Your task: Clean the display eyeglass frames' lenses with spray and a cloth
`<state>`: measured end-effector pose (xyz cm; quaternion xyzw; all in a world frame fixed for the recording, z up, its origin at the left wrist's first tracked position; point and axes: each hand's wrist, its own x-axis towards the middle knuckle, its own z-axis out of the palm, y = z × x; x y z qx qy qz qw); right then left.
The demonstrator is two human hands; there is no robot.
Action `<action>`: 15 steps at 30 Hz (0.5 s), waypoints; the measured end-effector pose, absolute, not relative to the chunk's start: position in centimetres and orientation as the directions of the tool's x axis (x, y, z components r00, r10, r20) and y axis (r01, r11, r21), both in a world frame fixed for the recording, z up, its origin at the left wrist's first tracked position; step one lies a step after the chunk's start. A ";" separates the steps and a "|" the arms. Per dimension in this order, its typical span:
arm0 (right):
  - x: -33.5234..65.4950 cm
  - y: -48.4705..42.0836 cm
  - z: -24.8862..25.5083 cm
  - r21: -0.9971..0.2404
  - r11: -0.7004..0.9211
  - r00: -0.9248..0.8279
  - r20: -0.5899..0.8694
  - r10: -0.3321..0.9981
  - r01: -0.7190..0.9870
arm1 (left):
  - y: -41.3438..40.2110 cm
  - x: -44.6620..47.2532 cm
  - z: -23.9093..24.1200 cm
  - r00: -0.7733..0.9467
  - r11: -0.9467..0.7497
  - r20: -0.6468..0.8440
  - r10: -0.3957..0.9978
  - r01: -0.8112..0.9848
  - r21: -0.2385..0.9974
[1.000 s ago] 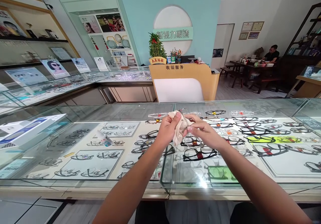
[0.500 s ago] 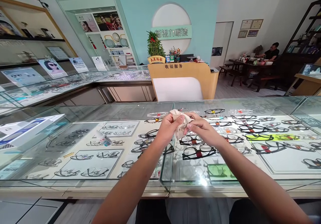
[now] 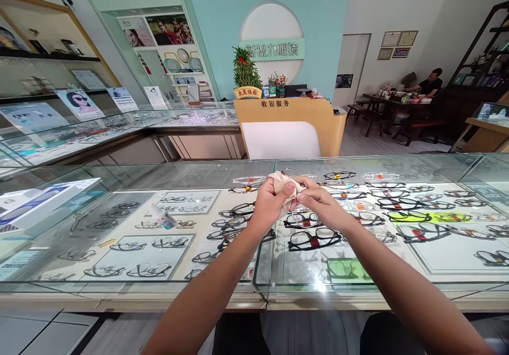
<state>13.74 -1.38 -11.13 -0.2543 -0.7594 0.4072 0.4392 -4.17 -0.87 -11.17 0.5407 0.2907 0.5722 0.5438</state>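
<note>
Both my hands meet above a glass display counter (image 3: 159, 177). My left hand (image 3: 272, 204) is closed on a beige cleaning cloth (image 3: 280, 181), thumb pressed on top of it. My right hand (image 3: 320, 201) pinches a pair of thin-framed glasses (image 3: 296, 214) whose lens shows just below the cloth; the rest of the frame is wrapped in the cloth. Under the glass lie several rows of spectacle frames (image 3: 314, 238).
A small white bottle (image 3: 162, 217) lies on the counter to the left, and a white and blue box (image 3: 35, 206) sits at the far left. Behind stand a wooden cashier desk (image 3: 292, 127), more glass counters and a person seated at a table (image 3: 431, 84).
My hands stay together on the cloth and glasses. The left thumb has slid over the cloth toward my right fingers, bunching it tighter. The camera has tilted slightly.
</note>
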 end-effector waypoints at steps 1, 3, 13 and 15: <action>13.7 -1.4 -11.1 -0.836 0.548 -0.484 0.470 0.738 0.024 | -0.8 -4.3 -11.2 0.154 -0.251 0.306 0.939 -0.299 0.921; 13.7 -1.6 -10.9 -0.829 0.559 -0.477 0.488 0.730 0.007 | -0.5 -4.8 -11.2 0.144 -0.262 0.306 0.941 -0.261 0.929; 14.5 -2.3 -9.8 -0.855 0.509 -0.445 0.495 0.747 -0.097 | 0.2 -7.9 -10.3 0.441 -0.238 0.322 0.838 -0.236 0.942; 14.2 -2.2 -10.2 -0.846 0.525 -0.436 0.508 0.743 -0.092 | -0.2 -7.0 -10.1 0.414 -0.261 0.348 0.841 -0.253 0.932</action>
